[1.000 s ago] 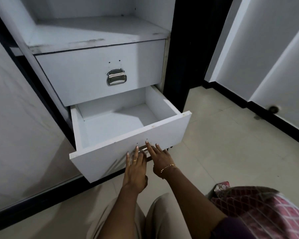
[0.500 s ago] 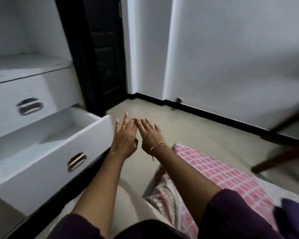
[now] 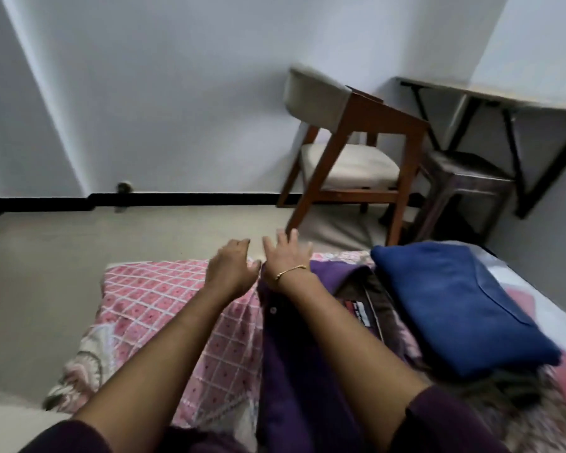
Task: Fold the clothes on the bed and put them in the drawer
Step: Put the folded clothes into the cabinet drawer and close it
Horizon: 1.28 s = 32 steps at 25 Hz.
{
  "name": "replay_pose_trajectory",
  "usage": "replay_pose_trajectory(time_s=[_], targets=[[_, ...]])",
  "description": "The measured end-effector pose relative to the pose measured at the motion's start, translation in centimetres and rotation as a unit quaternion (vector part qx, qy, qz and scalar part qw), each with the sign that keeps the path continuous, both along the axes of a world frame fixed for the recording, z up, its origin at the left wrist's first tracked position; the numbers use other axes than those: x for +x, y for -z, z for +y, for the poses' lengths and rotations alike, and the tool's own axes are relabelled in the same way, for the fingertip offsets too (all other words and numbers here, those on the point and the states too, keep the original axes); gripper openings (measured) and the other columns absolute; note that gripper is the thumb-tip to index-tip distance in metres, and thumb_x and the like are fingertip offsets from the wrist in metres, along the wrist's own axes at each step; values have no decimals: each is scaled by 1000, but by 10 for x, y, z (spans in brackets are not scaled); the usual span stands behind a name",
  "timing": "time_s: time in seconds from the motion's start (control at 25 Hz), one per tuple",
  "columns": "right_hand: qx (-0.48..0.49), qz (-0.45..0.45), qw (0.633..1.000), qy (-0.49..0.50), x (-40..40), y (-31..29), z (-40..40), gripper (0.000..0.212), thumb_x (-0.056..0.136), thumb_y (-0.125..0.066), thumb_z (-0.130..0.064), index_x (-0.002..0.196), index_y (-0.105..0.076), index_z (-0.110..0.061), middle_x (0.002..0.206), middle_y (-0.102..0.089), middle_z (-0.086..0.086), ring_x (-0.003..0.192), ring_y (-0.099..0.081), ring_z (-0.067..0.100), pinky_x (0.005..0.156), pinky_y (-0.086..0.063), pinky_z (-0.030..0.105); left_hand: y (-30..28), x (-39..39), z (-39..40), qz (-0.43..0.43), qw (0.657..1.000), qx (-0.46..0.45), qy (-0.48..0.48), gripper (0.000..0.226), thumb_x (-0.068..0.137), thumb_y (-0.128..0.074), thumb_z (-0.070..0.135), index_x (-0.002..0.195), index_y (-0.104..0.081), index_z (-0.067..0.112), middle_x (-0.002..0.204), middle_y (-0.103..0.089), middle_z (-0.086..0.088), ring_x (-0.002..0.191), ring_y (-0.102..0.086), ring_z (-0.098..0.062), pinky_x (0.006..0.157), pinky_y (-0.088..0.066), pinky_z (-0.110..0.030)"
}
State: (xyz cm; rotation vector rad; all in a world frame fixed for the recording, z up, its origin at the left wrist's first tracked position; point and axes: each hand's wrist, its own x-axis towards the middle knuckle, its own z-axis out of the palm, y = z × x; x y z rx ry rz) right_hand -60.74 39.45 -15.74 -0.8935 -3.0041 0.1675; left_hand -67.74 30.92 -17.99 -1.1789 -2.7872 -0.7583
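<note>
Both hands, left hand [image 3: 231, 268] and right hand [image 3: 286, 259], hover empty with loose fingers over the purple shirt [image 3: 294, 354] (spread on bed [image 3: 151, 308]); folded blue garment [image 3: 461, 308] right of shirt.

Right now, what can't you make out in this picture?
- Drawer: outside the head view.
- Purple shirt: partly hidden beneath the right forearm.
- Label text: blurred, too small.
- Blue folded garment: type unclear.
- Left hand fingers: motion-blurred.
</note>
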Motion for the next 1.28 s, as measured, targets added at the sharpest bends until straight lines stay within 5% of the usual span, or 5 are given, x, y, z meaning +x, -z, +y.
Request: replay_pose_trajectory(time_s=[0.28,0.44,0.6,0.96,1.28], targets=[[-61,-60,982,166,63,23,40,66,93,-25,-61,144,-29,-20,152,-21,11,142,-3,37,105,0,68,28,58,35,-368,922,57,-109,68,82,-60,51,128,-51,2,129,-54,-16,114,-55,-32,95,-47,-37],[-87,-28,984,152,62,39,30,62,94,-29,-57,145,-27,-20,155,-9,13,142,9,36,106,-8,67,25,66,19,-538,832,93,-105,41,85,-64,42,108,-60,9,88,-61,-5,76,-57,-18,61,-45,-26],[-113,41,981,152,65,37,32,63,95,-21,-57,144,-30,-19,153,-17,11,143,3,33,108,-12,62,16,69,10,-583,803,73,-99,34,84,-63,45,89,-64,12,79,-61,-4,74,-57,-17,61,-45,-26],[-109,170,939,278,82,24,52,65,93,-27,-59,135,-43,-12,143,-37,15,134,-27,33,104,-23,51,21,59,0,-580,782,205,-100,22,87,-55,6,106,-65,3,81,-68,-10,63,-63,-20,51,-52,-24],[-525,89,812,241,93,35,64,72,84,-54,-57,134,-43,-5,128,-51,14,117,-50,28,101,-39,36,19,43,-29,-604,772,168,-100,26,93,-53,33,91,-68,11,73,-72,-5,65,-65,-17,59,-51,-24]])
